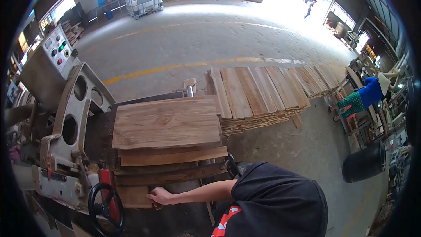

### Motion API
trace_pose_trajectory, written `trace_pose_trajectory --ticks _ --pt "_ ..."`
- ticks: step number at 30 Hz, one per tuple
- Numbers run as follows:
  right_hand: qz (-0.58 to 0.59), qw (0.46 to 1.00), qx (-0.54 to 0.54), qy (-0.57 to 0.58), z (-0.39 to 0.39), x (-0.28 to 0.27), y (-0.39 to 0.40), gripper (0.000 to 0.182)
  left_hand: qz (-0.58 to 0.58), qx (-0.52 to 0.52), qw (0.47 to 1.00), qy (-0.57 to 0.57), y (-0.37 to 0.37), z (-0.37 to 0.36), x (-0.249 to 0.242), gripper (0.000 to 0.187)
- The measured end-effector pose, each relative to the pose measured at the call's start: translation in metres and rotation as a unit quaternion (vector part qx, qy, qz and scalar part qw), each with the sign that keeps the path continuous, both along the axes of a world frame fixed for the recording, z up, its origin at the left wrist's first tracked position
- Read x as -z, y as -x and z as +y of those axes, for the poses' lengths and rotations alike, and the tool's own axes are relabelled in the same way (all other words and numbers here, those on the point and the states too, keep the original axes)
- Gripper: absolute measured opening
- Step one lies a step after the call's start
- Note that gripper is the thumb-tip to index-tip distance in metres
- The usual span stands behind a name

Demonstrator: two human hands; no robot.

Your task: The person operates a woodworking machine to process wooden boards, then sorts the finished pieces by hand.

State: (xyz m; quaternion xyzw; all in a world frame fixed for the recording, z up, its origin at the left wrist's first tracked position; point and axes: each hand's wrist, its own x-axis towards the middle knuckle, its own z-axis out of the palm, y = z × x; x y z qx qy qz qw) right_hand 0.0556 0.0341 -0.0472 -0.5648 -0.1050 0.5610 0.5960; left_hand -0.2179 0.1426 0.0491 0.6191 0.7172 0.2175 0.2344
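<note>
My left hand (161, 196) is closed on the right end of a short wooden board (131, 197) that lies on the machine bed, close to the black handwheel (105, 210). Beyond it, two narrow boards lie across the bed: a dark one (171, 176) and a lighter one (175, 155). A wide wooden panel (166, 123) rests farther back on the bed. My right hand does not show; the dark sleeve and body fill the lower right.
Stacked planks (258, 90) stand beyond the machine on the right. A control panel (60, 48) rises at the left. A co-worker in blue (372, 92) and a black bin (364, 162) are at the right. Another person (310, 8) is near the bright doorway.
</note>
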Motion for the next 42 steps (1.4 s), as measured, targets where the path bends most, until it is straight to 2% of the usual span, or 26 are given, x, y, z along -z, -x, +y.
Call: trace_pose_trajectory --ticks 2,3,4,7,9,13,17,19,20,21,22,23,24,25,26,27,28,29,31,34,37,39,40,42 --pt "-0.188 0.972 -0.058 -0.126 -0.019 -0.005 0.0 0.031 -0.009 0.021 1.0 0.019 -0.008 0.005 0.008 0.072" --pt "-0.28 0.937 -0.085 -0.188 -0.033 -0.007 -0.002 0.029 -0.016 0.03 0.999 0.027 -0.01 0.007 0.012 0.071" --pt "-0.314 0.907 -0.122 -0.254 -0.045 -0.009 -0.005 0.02 -0.024 0.036 0.998 0.035 -0.014 0.01 0.016 0.071" --pt "-0.484 0.801 -0.053 -0.348 -0.041 0.002 0.004 0.011 -0.048 0.051 0.996 0.059 -0.018 0.018 0.024 0.069" --pt "-0.451 0.829 -0.094 -0.316 -0.041 0.003 0.001 0.01 -0.061 0.052 0.994 0.076 -0.016 0.023 0.026 0.068" --pt "-0.436 0.833 -0.1 -0.325 -0.036 0.008 -0.004 0.008 -0.107 0.048 0.988 0.101 0.002 0.038 0.032 0.067" --pt "-0.431 0.844 -0.112 -0.298 -0.036 0.009 -0.008 0.007 -0.238 -0.001 0.96 0.149 0.077 0.057 0.04 0.065" --pt "-0.401 0.88 -0.15 -0.208 -0.04 -0.008 -0.013 0.007 -0.336 -0.035 0.923 0.186 0.136 0.046 0.045 0.064" --pt "-0.423 0.86 -0.102 -0.267 -0.035 0.011 -0.011 0.007 -0.396 -0.043 0.895 0.2 0.158 0.042 0.052 0.064" --pt "-0.432 0.862 -0.1 -0.246 -0.036 0.014 -0.012 0.006 -0.459 -0.039 0.857 0.23 0.179 0.034 0.059 0.064" --pt "-0.419 0.869 -0.1 -0.243 -0.038 -0.002 -0.015 0.006 -0.455 -0.159 0.874 0.066 0.155 0.0 0.059 0.06" --pt "-0.402 0.884 -0.12 -0.206 -0.036 0.008 -0.012 0.008 -0.585 -0.147 0.791 0.103 0.151 -0.01 0.061 0.056" --pt "-0.434 0.861 -0.111 -0.239 -0.038 -0.001 -0.016 0.011 -0.613 -0.166 0.77 0.069 0.125 -0.042 0.047 0.062" --pt "-0.353 0.895 -0.148 -0.229 -0.036 0.016 -0.016 0.008 -0.57 -0.213 0.786 0.108 0.103 -0.08 0.012 0.074" --pt "-0.255 0.932 -0.167 -0.194 -0.038 0.017 -0.013 0.011 -0.625 -0.21 0.741 0.123 0.099 -0.115 0.007 0.088" --pt "-0.25 0.934 -0.177 -0.185 -0.034 0.022 -0.011 0.012 -0.706 -0.197 0.67 0.121 0.092 -0.145 0.015 0.096" --pt "-0.243 0.922 -0.165 -0.252 -0.037 0.016 -0.01 0.011 -0.782 -0.146 0.595 0.119 0.081 -0.18 0.016 0.097" --pt "-0.279 0.905 -0.182 -0.263 -0.037 0.027 -0.016 0.013 -0.847 -0.079 0.513 0.118 0.063 -0.216 0.018 0.099" --pt "-0.278 0.899 -0.202 -0.272 -0.04 0.023 -0.02 0.017 -0.914 0.072 0.395 0.064 0.022 -0.267 0.026 0.108" --pt "-0.277 0.894 -0.228 -0.269 -0.037 0.015 -0.025 0.019 -0.923 0.013 0.385 0.012 -0.04 -0.327 0.0 0.116" --pt "-0.294 0.878 -0.27 -0.264 -0.035 0.019 -0.031 0.02 -0.941 0.0 0.336 -0.036 -0.07 -0.38 0.024 0.123" --pt "-0.303 0.87 -0.292 -0.258 -0.036 0.019 -0.037 0.02 -0.935 -0.064 0.347 -0.034 -0.084 -0.409 0.021 0.123" --pt "-0.286 0.884 -0.28 -0.24 -0.037 0.019 -0.038 0.02 -0.93 -0.094 0.353 -0.032 -0.088 -0.423 0.02 0.122" --pt "-0.246 0.92 -0.232 -0.2 -0.042 0.014 -0.043 0.02 -0.918 -0.054 0.391 -0.04 -0.092 -0.445 0.021 0.12"
